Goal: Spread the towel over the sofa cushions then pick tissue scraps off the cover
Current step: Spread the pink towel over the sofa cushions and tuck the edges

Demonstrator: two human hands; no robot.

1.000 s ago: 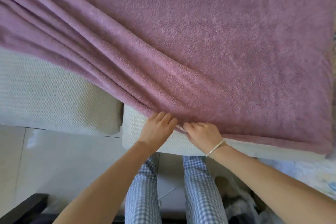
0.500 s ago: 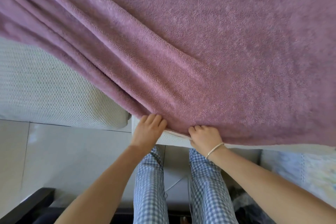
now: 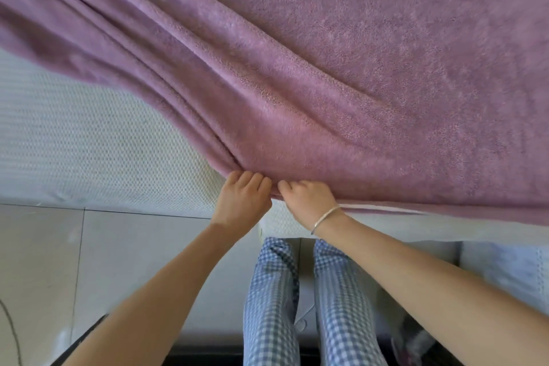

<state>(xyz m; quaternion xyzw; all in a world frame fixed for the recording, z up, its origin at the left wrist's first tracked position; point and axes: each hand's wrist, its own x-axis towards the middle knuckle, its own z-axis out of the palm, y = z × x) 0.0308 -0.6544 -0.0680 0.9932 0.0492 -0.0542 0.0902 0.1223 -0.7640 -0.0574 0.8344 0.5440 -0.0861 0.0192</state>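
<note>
- Towel (image 3: pixel 341 53): large, mauve-purple, fleecy nap with a soft sheen. It covers most of the upper and right part of the view and lies over the sofa cushions.
- Right portion lies fairly flat. Left portion is gathered into long diagonal folds that run from upper left down to the near edge, where they converge at the hands.
- Near hem on the right shows a pale narrow band (image 3: pixel 377 207) running along the cushion front.
- Sofa cushion (image 3: pixel 89 145): off-white, woven in a fine honeycomb or waffle texture, rounded front edge. It is uncovered at left below the folds.
- Left hand (image 3: pixel 242 202): fingers curled closed over the bunched towel edge, knuckles up, at the point where the folds meet.
- Right hand (image 3: pixel 309 202): just beside the left, nearly touching, fingers pinched shut on the same near edge of the towel. A thin pale bangle (image 3: pixel 326 217) sits on the wrist.
- Fingertips of both hands are tucked into the fabric and hidden.
- Below: blue-and-white checked trousers (image 3: pixel 312 306), pale tiled floor (image 3: pixel 113 255).
</note>
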